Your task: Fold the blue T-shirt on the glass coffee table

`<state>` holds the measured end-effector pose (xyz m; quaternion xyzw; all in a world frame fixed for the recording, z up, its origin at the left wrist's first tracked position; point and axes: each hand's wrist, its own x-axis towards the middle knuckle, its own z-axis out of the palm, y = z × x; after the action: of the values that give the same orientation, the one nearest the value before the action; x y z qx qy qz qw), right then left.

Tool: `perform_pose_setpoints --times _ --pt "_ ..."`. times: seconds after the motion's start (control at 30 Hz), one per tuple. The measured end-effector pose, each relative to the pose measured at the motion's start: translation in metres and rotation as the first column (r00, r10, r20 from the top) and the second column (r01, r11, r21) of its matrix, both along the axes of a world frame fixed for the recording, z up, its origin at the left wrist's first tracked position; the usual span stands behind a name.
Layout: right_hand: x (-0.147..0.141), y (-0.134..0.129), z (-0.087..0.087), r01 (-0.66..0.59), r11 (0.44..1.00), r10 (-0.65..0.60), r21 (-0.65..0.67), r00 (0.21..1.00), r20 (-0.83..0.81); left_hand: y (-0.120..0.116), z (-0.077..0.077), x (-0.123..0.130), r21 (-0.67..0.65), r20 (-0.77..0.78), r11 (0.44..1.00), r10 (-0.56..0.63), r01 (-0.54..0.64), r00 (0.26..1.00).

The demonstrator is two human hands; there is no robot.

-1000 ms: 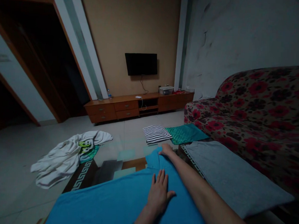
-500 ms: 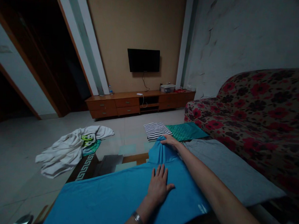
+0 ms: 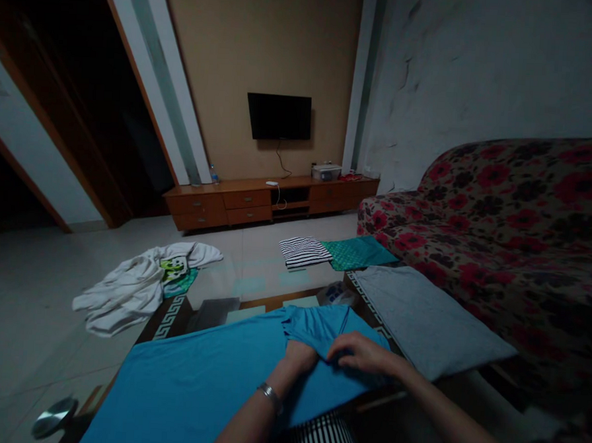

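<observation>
A blue garment (image 3: 193, 381), apparently a shirt, lies spread over the glass-topped table in front of me. Part of its right side is folded over toward me in loose creases. My left hand (image 3: 301, 356), with a metal bracelet on the wrist, reaches under this fold, and its fingers are hidden. Just right of it, my right hand (image 3: 361, 352) pinches the edge of the folded blue cloth with thumb and fingers. Black-and-white striped cloth (image 3: 327, 441) shows below the table's near edge.
A grey garment (image 3: 430, 321) lies flat at right. Beyond the table are a folded striped cloth (image 3: 304, 252), a green cloth (image 3: 361, 253) and, at left, a crumpled white garment (image 3: 128, 292). A flowered sofa (image 3: 505, 212) stands right; a low wooden cabinet (image 3: 250, 206) runs along the far wall.
My right hand has come back toward me, folding the far part of the blue garment over. My left hand, flat on top before, is now partly covered by the fold.
</observation>
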<state>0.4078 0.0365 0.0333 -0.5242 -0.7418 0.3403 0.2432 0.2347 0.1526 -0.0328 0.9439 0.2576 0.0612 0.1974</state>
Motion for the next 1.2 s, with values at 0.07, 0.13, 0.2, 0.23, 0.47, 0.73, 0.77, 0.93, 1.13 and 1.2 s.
perform_pose_setpoints --times 0.07,0.13,0.2,0.23,0.47,0.73,0.77,0.93,1.13,1.2 --pt "0.015 0.000 -0.010 0.176 0.983 -0.174 0.051 0.984 -0.035 -0.001 0.004 0.000 -0.025 0.002 1.000 -0.009 0.009 1.000" --pt "0.032 0.007 -0.019 0.349 0.925 -0.353 0.151 0.936 -0.004 -0.002 0.009 0.000 -0.061 0.002 0.998 -0.019 0.019 1.000" --pt "0.045 0.016 -0.029 0.444 0.859 -0.474 0.255 0.878 0.069 -0.003 0.015 -0.001 -0.102 0.004 0.994 -0.037 0.037 0.999" --pt "0.050 0.020 -0.034 0.458 0.840 -0.504 0.290 0.856 0.110 -0.004 0.018 -0.001 -0.112 0.007 0.993 -0.047 0.048 0.999" --pt "0.059 0.019 -0.065 0.420 0.823 -0.527 0.383 0.816 0.238 -0.024 0.027 -0.034 0.069 -0.002 0.997 0.023 -0.023 1.000" --pt "0.068 0.022 -0.072 0.478 0.799 -0.573 0.366 0.789 0.221 -0.010 0.022 -0.084 0.126 0.125 0.937 0.312 -0.327 0.942" --pt "0.066 0.023 -0.070 0.494 0.787 -0.592 0.371 0.774 0.224 -0.001 0.021 -0.081 0.093 0.163 0.921 0.360 -0.378 0.919" --pt "0.053 0.028 -0.064 0.515 0.765 -0.639 0.387 0.682 0.356 0.043 0.018 -0.046 -0.095 0.262 0.849 0.525 -0.519 0.810" --pt "0.047 0.025 -0.063 0.495 0.779 -0.625 0.385 0.574 0.529 0.060 0.014 -0.035 -0.157 0.194 0.858 0.513 -0.489 0.836" --pt "0.046 0.023 -0.064 0.495 0.773 -0.634 0.398 0.562 0.532 0.059 0.014 -0.041 -0.153 0.184 0.850 0.526 -0.504 0.830"
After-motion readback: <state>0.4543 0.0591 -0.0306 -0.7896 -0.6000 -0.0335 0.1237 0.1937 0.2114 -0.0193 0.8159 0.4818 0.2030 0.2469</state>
